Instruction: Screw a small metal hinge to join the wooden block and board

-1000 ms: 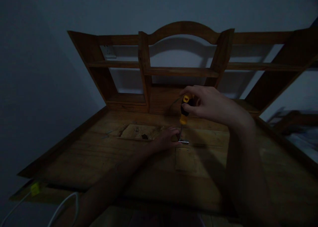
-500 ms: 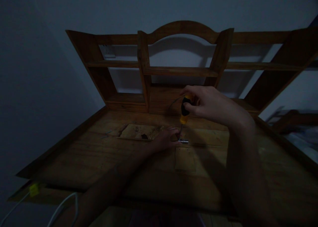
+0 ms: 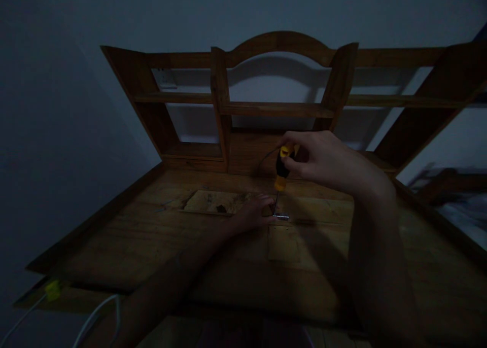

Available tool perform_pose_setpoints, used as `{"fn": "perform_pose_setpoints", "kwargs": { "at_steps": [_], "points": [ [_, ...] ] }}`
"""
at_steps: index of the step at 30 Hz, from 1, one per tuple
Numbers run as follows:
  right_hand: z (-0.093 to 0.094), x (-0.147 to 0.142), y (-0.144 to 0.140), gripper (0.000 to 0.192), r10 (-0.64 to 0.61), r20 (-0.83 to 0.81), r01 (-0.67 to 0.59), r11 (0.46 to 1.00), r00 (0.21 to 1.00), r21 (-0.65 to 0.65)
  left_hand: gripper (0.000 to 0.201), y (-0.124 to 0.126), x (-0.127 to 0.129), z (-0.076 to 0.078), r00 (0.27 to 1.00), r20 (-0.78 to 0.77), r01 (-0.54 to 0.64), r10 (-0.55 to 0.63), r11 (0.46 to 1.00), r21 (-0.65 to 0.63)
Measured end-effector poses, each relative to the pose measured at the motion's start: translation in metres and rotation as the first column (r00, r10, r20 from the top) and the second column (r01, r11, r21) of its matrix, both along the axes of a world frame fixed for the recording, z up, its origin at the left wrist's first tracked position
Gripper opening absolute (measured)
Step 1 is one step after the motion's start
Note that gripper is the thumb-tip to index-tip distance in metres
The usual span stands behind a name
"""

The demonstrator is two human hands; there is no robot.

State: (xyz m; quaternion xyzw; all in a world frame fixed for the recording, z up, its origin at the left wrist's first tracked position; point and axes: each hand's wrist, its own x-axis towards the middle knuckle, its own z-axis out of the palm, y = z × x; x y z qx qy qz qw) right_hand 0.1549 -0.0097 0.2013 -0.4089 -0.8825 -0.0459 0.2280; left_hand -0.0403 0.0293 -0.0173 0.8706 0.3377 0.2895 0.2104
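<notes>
Screwdriver [image 3: 282, 169] tip too dim to tell

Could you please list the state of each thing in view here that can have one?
Right hand: fingers closed round the screwdriver's handle.
Screwdriver: upright, tip down at the metal bracket.
Left hand: resting on the desk, fingers at the bracket.
Metal bracket: lying flat on the desk.
Desk: wooden, with paler patches on its top.
Shelf unit: standing at the back of the desk.
White cable: hanging loose at the desk's front edge.

Dim room, wooden desk against a pale wall

A wooden desk [image 3: 114, 246] carries an arched shelf unit [image 3: 279, 43] against the plain wall [image 3: 228, 8]; a white cable [image 3: 99, 312] lies at lower left.
</notes>
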Motion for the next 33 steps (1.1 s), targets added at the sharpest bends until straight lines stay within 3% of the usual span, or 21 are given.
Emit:
{"fn": "perform_pose_setpoints", "kwargs": {
  "at_steps": [3,9,16,19,23,29,33],
  "points": [
    [-0.001,-0.001,0.001,0.020,-0.022,0.000,0.022,1.000,1.000,0.013,0.024,0.000,0.000,0.000,1.000,0.028,0.015,-0.015,1.000,0.002],
    [-0.009,-0.006,0.010,0.031,-0.197,0.066,0.189,0.975,0.978,0.119,0.026,-0.001,0.000,0.000,1.000,0.024,-0.007,0.007,1.000,-0.007],
    [-0.007,-0.005,0.010,0.024,-0.021,0.090,0.019,1.000,0.996,0.022,0.029,-0.003,0.000,0.004,1.000,0.020,0.004,-0.003,0.999,-0.034],
    [-0.009,-0.008,0.010,0.023,-0.060,0.071,0.056,0.997,0.996,0.055,0.027,-0.003,0.001,0.003,1.000,0.016,-0.019,0.019,1.000,-0.018],
    [-0.012,-0.010,0.012,0.035,-0.149,0.048,0.144,0.985,0.988,0.098,0.027,-0.002,0.001,0.002,1.000,0.025,-0.003,0.003,1.000,-0.012],
    [-0.008,-0.005,0.012,0.035,0.000,0.004,0.001,1.000,1.000,-0.016,0.027,-0.002,0.001,0.002,0.999,0.032,-0.033,0.033,0.999,-0.016],
    [-0.010,-0.006,0.013,0.027,-0.043,0.005,0.042,0.999,0.999,0.015,0.029,-0.002,0.001,0.002,0.999,0.024,-0.027,0.028,1.000,-0.016]
  ]
}}
